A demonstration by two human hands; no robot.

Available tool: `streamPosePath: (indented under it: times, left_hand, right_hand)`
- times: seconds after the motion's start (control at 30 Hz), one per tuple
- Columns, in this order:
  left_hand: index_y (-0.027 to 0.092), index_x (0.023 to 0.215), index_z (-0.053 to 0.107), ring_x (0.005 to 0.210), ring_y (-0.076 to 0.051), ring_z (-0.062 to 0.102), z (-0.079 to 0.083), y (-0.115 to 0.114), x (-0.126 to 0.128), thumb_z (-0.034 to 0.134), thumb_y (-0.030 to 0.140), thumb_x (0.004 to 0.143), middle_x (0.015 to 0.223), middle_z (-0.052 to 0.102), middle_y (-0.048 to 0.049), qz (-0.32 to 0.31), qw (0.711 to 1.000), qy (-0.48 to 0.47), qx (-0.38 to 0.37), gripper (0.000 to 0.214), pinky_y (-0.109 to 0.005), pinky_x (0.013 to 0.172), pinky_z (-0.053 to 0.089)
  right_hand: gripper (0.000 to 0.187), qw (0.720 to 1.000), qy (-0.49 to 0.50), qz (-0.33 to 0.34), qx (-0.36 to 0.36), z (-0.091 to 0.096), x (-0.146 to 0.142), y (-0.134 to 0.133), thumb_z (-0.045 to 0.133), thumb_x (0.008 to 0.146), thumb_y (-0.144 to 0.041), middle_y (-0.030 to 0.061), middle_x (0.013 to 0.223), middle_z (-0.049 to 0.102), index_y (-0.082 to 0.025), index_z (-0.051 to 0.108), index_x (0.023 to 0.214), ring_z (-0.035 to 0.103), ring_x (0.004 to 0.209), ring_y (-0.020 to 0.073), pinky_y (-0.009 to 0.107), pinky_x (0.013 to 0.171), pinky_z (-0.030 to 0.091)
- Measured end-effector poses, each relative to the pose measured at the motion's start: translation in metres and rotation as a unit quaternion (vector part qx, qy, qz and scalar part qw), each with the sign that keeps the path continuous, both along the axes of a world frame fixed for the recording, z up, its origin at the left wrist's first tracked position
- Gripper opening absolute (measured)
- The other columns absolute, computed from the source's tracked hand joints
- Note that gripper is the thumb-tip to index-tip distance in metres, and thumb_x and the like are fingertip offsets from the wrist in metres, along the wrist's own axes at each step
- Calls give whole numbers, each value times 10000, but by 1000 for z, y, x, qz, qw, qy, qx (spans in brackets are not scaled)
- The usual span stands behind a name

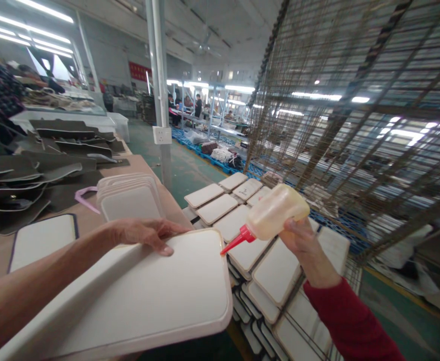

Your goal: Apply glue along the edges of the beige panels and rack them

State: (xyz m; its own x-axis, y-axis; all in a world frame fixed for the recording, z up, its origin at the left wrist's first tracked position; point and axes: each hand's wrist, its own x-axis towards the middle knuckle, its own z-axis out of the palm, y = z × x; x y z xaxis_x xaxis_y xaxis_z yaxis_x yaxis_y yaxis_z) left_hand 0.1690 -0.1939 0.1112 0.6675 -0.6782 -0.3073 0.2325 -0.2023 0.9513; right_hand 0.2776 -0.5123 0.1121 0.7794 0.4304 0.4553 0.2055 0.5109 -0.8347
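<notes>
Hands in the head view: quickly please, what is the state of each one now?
Left hand: closed on the far edge of the white panel, holding it.
Right hand: closed around the squeeze bottle, red nozzle at the panel's edge.

Holds white panel [141, 296] tilted, left hand [145, 233] clasping its far edge. Grips squeeze bottle [276, 213] in right hand [302, 240], red nozzle [237, 240] pointing at the panel's right edge. Notes rows of similar panels [216, 208] below the bottle, beside wire rack [355, 150]; contact of nozzle tip not resolvable.
</notes>
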Motion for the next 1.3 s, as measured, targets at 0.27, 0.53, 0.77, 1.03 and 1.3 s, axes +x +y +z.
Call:
streamPosePath:
  times: [0.27,0.53,0.77,1.03,1.3]
  left_hand:
    - [219,1379,445,1043,-267,618,-3,1,0,693,286,737,1176,666,-42,-1,1000,9,-8,691,-290,847,491]
    - [210,1375,448,995,-259,642,-10,4,3,704,291,723,1167,672,-50,7,1000,1,-11,705,-287,829,508]
    - [214,1379,446,1015,-273,635,-12,7,3,685,284,744,1159,678,-42,6,1000,3,-15,683,-289,810,516]
    - [217,1391,428,1039,-286,621,-15,10,2,691,299,735,1185,663,-59,22,1000,3,-18,712,-303,829,505]
    - [217,1414,390,1054,-293,617,-20,16,2,687,295,739,1208,651,-73,27,999,0,-20,741,-309,826,510]
  right_hand:
    - [400,1000,8,6,12,-4,-4,-4,842,528,-383,-7,885,748,-317,690,892,652,1019,267,494,991,454]
    - [448,1000,20,-6,21,-8,-9,-5,852,496,-384,-14,825,751,-320,685,907,656,1016,271,487,982,466]
    - [595,999,33,-17,0,-11,-14,-8,848,476,-437,3,793,753,-318,648,1024,670,970,291,508,966,466]
    - [597,999,41,-8,13,-16,-18,-9,846,490,-400,-6,789,750,-321,644,1046,684,933,288,513,963,464]
    - [511,999,45,-11,4,-19,-20,-9,842,478,-429,1,785,753,-316,673,947,691,889,287,519,952,469]
